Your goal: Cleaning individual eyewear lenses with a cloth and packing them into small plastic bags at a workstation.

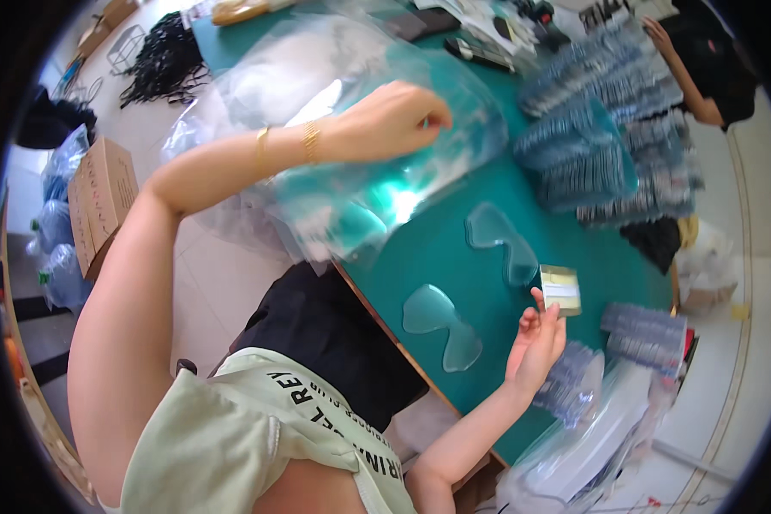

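So, mid-grab from the clear plastic bag [351, 146] on the green table [437, 248].
Left hand [394, 120] pinches shut on the bag; right hand [535, 343] hangs loosely open near the small card [561, 289]. Two clear lens pieces [441, 321] lie below the bag. Next probably needs pulling another out cleanly.

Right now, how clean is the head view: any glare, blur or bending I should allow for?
Head view: bright glare flares off the clear plastic bag under the left hand; strong fisheye bending and a black rim at the edges; the packet stacks look smeared; the right hand and green table read sharper.
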A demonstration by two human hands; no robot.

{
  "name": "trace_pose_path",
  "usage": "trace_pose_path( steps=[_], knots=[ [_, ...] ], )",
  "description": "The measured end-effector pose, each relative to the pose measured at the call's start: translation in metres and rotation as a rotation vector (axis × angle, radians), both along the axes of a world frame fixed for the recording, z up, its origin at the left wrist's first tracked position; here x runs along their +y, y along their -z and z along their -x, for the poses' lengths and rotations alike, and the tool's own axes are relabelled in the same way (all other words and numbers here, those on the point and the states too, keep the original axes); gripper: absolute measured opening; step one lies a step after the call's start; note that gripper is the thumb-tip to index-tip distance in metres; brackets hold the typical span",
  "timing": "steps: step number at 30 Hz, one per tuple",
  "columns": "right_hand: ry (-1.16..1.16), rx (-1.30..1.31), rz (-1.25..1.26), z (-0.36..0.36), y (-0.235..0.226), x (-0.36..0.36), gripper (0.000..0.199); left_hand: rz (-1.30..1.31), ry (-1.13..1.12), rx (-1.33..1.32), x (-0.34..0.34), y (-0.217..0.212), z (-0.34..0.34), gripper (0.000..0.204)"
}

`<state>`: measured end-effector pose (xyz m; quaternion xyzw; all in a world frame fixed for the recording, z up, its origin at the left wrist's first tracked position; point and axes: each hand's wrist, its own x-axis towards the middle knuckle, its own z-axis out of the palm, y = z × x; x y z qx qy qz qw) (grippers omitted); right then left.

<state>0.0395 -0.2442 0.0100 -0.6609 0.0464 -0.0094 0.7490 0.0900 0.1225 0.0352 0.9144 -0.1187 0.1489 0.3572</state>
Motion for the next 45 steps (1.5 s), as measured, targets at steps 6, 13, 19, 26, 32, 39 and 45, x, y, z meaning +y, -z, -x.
trace_pose_path(
  steps=[6, 13, 19, 26, 32, 39, 45],
  knots=[
    [0.006, 0.142, 0.429, 0.036, -0.006, 0.012, 0.047, -0.214, -0.296, -0.147, 0.054, 0.045, -0.165, 0.030],
    [-0.014, 0.091, 0.528, 0.077, -0.012, 0.011, 0.038, -0.673, -0.448, 0.057, 0.025, 0.059, -0.237, 0.044],
    [0.122, -0.042, 0.584, 0.091, -0.030, 0.018, 0.029, -0.564, -0.211, -0.164, 0.186, 0.069, -0.010, 0.020],
    [-0.120, -0.027, 0.259, 0.097, 0.002, 0.074, 0.054, 0.094, -0.048, 0.265, -0.046, -0.009, 0.065, 0.056],
    [-0.020, -0.046, 0.364, 0.117, 0.000, 0.088, 0.046, 0.473, 0.464, 0.309, -0.126, 0.051, 0.184, 0.072],
    [-0.272, 0.343, 0.303, 0.139, -0.001, 0.047, 0.037, 0.272, 0.299, 0.077, -0.095, 0.055, 0.143, 0.013],
    [-0.290, 0.457, 0.266, 0.143, -0.001, 0.053, 0.050, 0.161, 0.336, -0.001, -0.099, 0.064, 0.131, 0.014]
  ],
)
